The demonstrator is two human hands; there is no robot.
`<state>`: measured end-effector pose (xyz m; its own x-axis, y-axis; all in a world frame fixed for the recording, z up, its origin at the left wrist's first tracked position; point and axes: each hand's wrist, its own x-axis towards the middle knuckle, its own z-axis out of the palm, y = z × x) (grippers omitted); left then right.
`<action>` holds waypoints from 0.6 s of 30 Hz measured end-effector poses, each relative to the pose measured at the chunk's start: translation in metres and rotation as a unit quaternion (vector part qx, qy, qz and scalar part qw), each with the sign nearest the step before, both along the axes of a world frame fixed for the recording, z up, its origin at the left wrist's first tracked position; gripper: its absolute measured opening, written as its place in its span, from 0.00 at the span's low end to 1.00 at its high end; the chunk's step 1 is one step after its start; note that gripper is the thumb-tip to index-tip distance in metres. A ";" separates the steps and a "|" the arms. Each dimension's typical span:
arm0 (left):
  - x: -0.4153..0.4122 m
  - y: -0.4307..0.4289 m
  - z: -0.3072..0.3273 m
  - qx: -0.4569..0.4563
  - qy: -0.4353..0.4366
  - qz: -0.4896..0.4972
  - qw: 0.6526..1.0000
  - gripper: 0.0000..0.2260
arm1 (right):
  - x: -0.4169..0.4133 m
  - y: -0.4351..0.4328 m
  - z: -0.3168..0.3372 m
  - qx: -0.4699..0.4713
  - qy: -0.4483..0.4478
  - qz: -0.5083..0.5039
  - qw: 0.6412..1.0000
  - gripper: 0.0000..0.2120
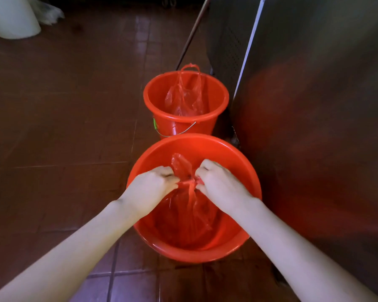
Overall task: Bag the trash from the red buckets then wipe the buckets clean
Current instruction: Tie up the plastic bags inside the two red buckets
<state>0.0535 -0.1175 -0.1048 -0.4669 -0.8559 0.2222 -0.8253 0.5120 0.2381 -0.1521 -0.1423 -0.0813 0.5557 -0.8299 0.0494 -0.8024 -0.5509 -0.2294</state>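
Two red plastic buckets stand on the floor, one behind the other. The near bucket (249,177) holds a red translucent plastic bag (190,214) whose neck is gathered above its rim. My left hand (150,188) and my right hand (220,182) each grip the bag's twisted top, pulling it to either side at a knot. The far bucket (216,94) has a wire handle hanging down its front and holds a second red bag (186,97) with its handles standing up above the rim. What is inside the bags is not visible.
A dark metal cabinet (314,105) stands close on the right of both buckets. A thin pole (192,33) leans against it behind the far bucket. A white container (13,16) sits at the far left. Brown tiled floor (63,127) spreads to the left.
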 end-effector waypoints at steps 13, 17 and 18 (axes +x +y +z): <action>0.051 0.012 -0.003 -0.077 -0.095 -0.028 0.992 0.09 | -0.062 0.005 -0.023 0.044 0.022 -0.059 0.997 0.09; 0.078 0.023 0.000 -0.079 -0.085 -0.011 0.993 0.09 | -0.074 0.002 -0.027 0.046 0.039 -0.064 0.996 0.09; 0.083 0.025 0.001 -0.080 -0.086 -0.006 0.993 0.12 | -0.074 0.000 -0.027 0.050 0.037 -0.069 0.996 0.09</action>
<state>0.1364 -0.0929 -0.1039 -0.5203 -0.8101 0.2702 -0.8400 0.5425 0.0088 -0.2261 -0.1418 -0.1085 0.4351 -0.8973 -0.0738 -0.8856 -0.4118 -0.2147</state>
